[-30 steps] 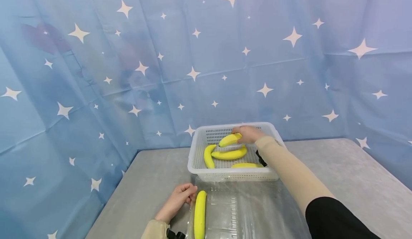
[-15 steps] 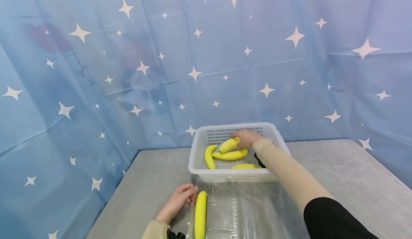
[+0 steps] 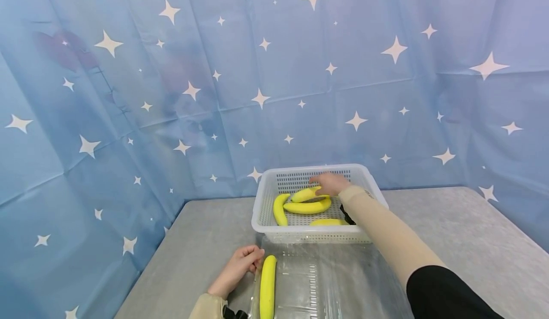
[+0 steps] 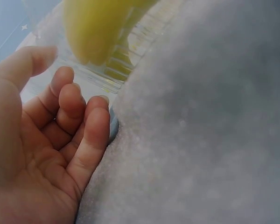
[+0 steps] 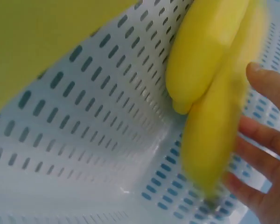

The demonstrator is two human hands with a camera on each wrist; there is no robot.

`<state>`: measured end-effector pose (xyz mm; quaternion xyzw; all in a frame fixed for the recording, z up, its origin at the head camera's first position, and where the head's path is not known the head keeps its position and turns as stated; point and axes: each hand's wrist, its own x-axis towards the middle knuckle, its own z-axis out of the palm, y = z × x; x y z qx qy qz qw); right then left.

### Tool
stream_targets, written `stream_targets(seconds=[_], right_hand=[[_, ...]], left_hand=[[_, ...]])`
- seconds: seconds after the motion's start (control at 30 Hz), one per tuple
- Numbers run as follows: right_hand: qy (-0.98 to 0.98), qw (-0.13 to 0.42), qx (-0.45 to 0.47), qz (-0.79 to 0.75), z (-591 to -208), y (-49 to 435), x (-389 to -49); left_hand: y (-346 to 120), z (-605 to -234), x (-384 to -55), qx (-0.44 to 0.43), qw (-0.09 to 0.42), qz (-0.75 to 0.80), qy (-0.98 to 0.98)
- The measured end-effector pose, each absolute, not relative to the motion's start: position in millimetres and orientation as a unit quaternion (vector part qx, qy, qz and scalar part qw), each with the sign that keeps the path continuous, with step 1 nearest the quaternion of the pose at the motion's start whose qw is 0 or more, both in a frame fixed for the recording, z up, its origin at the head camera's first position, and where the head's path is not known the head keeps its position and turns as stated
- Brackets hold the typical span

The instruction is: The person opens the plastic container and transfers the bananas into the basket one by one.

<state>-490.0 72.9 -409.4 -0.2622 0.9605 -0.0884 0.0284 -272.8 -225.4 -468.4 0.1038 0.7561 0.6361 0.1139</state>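
Observation:
A white perforated basket [image 3: 265, 214] holds several yellow bananas. Inside it, my right hand [image 3: 330, 184] is at the stem end of the upper banana [image 3: 303, 195], fingers spread. In the right wrist view that hand [image 5: 270, 149] lies beside a blurred banana [image 5: 212, 135], thumb apart from fingers; whether the fingertips touch it I cannot tell. Against it lies another banana [image 5: 200, 56]. In front, a clear plastic tray [image 3: 296, 281] bears one banana [image 3: 268, 288] along its left side. My left hand [image 3: 241, 265] rests at the tray's left edge, fingers loosely curled, holding nothing [image 4: 60, 135].
Inside the basket, one banana [image 3: 280, 209] lies along the left wall, and another [image 3: 329, 222] sits partly hidden behind the front rim. The grey table [image 3: 206, 228] meets a blue curtain [image 3: 231, 133] with white stars behind the basket.
The upper banana, gripped and tilted earlier, has come down onto the basket's other bananas. My right fingers have loosened from it. The left hand keeps its place.

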Motion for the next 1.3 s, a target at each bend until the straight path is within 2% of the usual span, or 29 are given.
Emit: stream_targets(seconds=[0.2, 0.8, 1.3], right_hand=[[0.959, 0.017, -0.267, -0.096, -404.0, 73.3, -485.4], [0.959, 0.038, -0.259, -0.107, -390.9, 78.2, -479.0], [0.949, -0.021, -0.3, -0.094, -361.0, 74.5, -465.7]], left_hand=[[-224.8, -467.8, -272.5, 0.103, 0.112, 0.631, 0.761], [-225.3, -470.5, -273.0, 0.108, 0.108, 0.628, 0.763], [-222.9, -468.5, -272.2, 0.098, 0.104, 0.617, 0.774]])
